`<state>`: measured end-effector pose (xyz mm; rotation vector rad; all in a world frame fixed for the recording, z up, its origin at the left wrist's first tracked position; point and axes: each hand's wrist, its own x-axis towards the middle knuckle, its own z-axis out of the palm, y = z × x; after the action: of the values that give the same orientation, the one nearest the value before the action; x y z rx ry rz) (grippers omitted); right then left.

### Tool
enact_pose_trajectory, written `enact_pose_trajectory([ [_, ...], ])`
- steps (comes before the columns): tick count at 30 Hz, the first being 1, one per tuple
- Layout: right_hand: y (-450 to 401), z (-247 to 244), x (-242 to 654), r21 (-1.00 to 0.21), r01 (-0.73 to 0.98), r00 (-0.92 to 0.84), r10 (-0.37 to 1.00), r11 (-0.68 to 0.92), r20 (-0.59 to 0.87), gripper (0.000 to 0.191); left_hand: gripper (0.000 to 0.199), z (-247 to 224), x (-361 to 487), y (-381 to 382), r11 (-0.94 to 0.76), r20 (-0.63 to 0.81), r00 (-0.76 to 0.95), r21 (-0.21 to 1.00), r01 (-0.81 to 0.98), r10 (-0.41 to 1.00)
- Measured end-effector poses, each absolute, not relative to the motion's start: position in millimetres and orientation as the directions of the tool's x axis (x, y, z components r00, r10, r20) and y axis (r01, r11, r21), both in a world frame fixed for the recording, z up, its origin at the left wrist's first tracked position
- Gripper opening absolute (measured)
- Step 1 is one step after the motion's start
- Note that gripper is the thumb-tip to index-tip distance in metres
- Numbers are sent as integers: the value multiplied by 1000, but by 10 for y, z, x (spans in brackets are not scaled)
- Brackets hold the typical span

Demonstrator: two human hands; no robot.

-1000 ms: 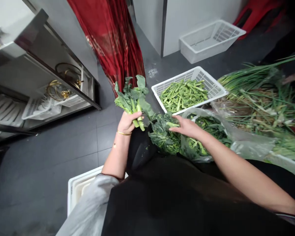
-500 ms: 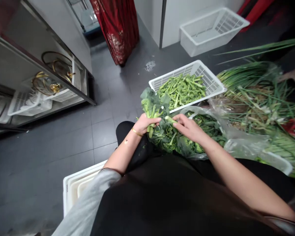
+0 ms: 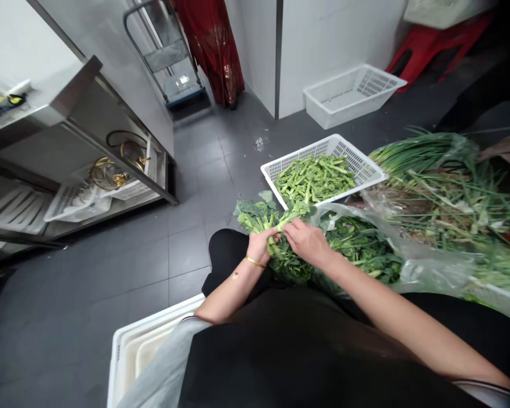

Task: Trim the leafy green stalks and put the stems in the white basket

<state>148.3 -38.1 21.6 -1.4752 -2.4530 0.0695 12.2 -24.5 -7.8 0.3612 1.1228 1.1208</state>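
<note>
My left hand is closed round a bunch of leafy broccolini, its leaves and buds pointing away from me. Right beside it, my right hand pinches one broccolini stalk between thumb and fingers. The two hands nearly touch, and the fingertips partly hide the stems. Just beyond them, a white basket holds many trimmed green stalks. Under and to the right of my hands, an open clear plastic bag contains more leafy greens.
Spring onions and other long greens lie in a heap at the right. A second white basket stands by the wall near a red stool. Stacked white trays sit at my left. Steel shelving and a trolley are farther off.
The view has tilted up. My right hand has come in against my left, and the stalk in it now has its bud end pointing up and away.
</note>
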Motion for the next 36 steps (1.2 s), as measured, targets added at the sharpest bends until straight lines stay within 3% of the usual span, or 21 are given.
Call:
enact_pose_trajectory([
  [3,-598,107,1253,-219,892,-366,917,395,162,32,17,-126,203,-141,353,-502,-148,759,-546,852],
  [7,-722,1,1353,-533,732,-466,883,425,65,28,18,-75,84,-59,309,-465,-169,777,-549,869],
  [10,-529,97,1553,-717,670,-340,938,192,-66,36,22,-5,11,-103,299,-427,-124,784,-544,896],
  [13,-310,282,1574,-645,761,-188,976,75,-108,51,26,37,61,-229,251,-347,-86,807,-534,934],
  [16,-299,397,1447,-483,852,-339,916,203,-213,40,27,17,99,-291,233,-301,-95,870,-434,949],
  [19,-504,392,1345,-399,852,-467,838,340,-284,38,23,-50,42,-186,293,-347,-103,889,-351,932],
  [22,-700,306,1433,-457,801,-546,786,387,-290,34,17,-80,-49,-57,375,-459,-98,816,-440,883],
  [24,-671,214,1589,-586,773,-462,850,246,-253,43,13,-68,-67,-58,462,-546,-21,729,-504,838],
  [26,-505,115,1733,-783,623,-300,926,7,-231,57,13,-54,-21,-140,550,-599,84,660,-512,796],
  [28,-295,43,1797,-920,346,-139,959,-185,-245,55,17,-54,74,-252,592,-594,161,658,-466,788],
  [31,-78,21,1745,-946,47,-31,946,-320,-322,52,28,-65,201,-345,447,-437,118,812,-375,892],
  [33,-10,57,1673,-926,-50,-31,928,-373,-372,47,31,-59,237,-320,303,-308,34,901,-310,951],
  [36,28,125,1586,-925,-91,-3,929,-368,-370,36,29,-29,262,-215,232,-260,-58,926,-296,964],
])
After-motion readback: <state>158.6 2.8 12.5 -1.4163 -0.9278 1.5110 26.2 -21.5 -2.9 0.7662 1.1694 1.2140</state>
